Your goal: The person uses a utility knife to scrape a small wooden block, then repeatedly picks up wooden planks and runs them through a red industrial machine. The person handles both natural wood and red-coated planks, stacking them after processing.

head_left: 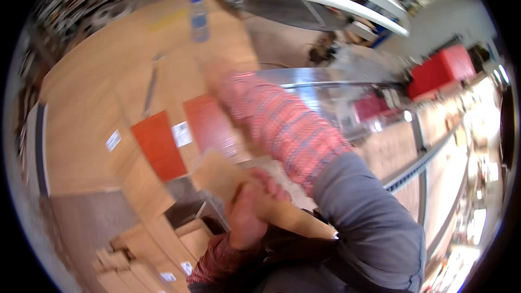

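Observation:
My left hand is closed around a flat brown strip, cardboard or thin wood, held low in front of my body. Across the work surface reaches my right arm in a plaid sleeve. My right hand is so smeared by motion that its fingers cannot be made out; it is above the brown table, just beyond a reddish sheet. Left of that sheet lies an orange-red rectangular sheet, with a small white label between the two.
A clear bottle with a blue cap stands at the table's far side. A thin grey metal strip lies left of my right hand. Stacked brown cardboard is at lower left. A red box and a metal rail are at right.

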`<state>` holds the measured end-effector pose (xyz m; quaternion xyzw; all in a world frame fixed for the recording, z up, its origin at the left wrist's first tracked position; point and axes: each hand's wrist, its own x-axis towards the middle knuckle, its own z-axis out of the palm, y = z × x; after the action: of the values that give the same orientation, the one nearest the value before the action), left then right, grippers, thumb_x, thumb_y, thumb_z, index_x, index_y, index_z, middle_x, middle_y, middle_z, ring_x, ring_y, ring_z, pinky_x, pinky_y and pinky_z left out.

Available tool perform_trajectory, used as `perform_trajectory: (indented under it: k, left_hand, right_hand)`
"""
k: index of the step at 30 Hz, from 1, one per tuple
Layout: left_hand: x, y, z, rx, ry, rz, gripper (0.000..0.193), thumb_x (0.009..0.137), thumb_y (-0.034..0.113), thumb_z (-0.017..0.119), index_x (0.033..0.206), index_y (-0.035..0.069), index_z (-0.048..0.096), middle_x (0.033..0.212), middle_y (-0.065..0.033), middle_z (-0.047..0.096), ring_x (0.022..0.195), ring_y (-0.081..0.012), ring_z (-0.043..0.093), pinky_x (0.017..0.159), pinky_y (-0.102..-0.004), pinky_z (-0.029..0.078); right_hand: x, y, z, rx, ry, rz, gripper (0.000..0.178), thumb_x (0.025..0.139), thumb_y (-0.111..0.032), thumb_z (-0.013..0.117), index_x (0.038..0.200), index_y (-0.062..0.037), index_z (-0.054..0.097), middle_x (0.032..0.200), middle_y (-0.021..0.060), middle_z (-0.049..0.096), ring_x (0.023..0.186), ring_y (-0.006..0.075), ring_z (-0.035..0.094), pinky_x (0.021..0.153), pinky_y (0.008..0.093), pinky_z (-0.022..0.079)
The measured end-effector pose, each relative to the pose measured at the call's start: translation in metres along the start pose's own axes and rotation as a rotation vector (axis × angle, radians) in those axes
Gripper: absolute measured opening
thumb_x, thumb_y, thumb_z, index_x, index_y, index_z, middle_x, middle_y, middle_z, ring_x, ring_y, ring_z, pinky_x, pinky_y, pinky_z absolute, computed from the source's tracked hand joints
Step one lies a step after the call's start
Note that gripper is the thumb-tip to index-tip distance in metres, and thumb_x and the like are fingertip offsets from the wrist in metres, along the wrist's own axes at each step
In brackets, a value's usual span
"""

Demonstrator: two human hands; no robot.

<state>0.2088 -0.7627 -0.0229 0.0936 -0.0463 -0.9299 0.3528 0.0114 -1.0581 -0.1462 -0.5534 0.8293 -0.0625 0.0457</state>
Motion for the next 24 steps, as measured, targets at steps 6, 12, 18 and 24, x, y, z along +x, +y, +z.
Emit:
perform_trajectory:
  k: [6, 12, 18, 24]
  left_hand:
    - [-0.003, 0.004, 0.007, 0.229, 0.053, 0.076, 0.043, 0.100, 0.039, 0.052, 0.124, 0.004, 0.049, 0.093, -0.0098, 0.055, 0.084, -0.0240, 0.053, 0.083, -0.0459, 0.048]
    - [-0.028, -0.028, 0.030, 0.365, 0.065, 0.038, 0.051, 0.095, 0.047, 0.055, 0.124, 0.005, 0.047, 0.091, -0.0083, 0.051, 0.083, -0.0226, 0.051, 0.083, -0.0446, 0.047]
    - [-0.056, -0.111, 0.060, 0.548, -0.152, -0.039, 0.053, 0.097, 0.046, 0.052, 0.131, 0.007, 0.041, 0.093, -0.0077, 0.049, 0.083, -0.0217, 0.052, 0.082, -0.0445, 0.049]
    - [-0.089, -0.238, 0.072, 0.633, -0.274, -0.188, 0.059, 0.098, 0.042, 0.054, 0.142, 0.010, 0.031, 0.094, -0.0067, 0.049, 0.083, -0.0222, 0.053, 0.082, -0.0457, 0.049]
  right_hand:
    - [-0.019, -0.022, -0.053, 0.094, -0.210, -0.142, 0.024, 0.090, -0.017, 0.062, 0.108, -0.0071, 0.075, 0.112, 0.0167, 0.072, 0.109, 0.0318, 0.068, 0.094, 0.0427, 0.054]
    - [-0.046, 0.009, -0.075, 0.769, -0.163, -0.116, 0.016, 0.079, -0.009, 0.069, 0.094, -0.0024, 0.070, 0.088, 0.0160, 0.071, 0.086, 0.0290, 0.071, 0.076, 0.0395, 0.056]
    - [-0.225, 0.101, -0.218, 1.894, -0.289, -0.361, 0.018, 0.078, -0.002, 0.067, 0.095, -0.0006, 0.060, 0.075, 0.0076, 0.062, 0.061, 0.0178, 0.062, 0.047, 0.0330, 0.048]
    - [-0.497, 0.296, -0.269, 1.875, 0.111, -0.254, 0.047, 0.089, -0.009, 0.060, 0.134, -0.0054, 0.046, 0.073, 0.0107, 0.059, 0.053, 0.0196, 0.059, 0.041, 0.0280, 0.045]
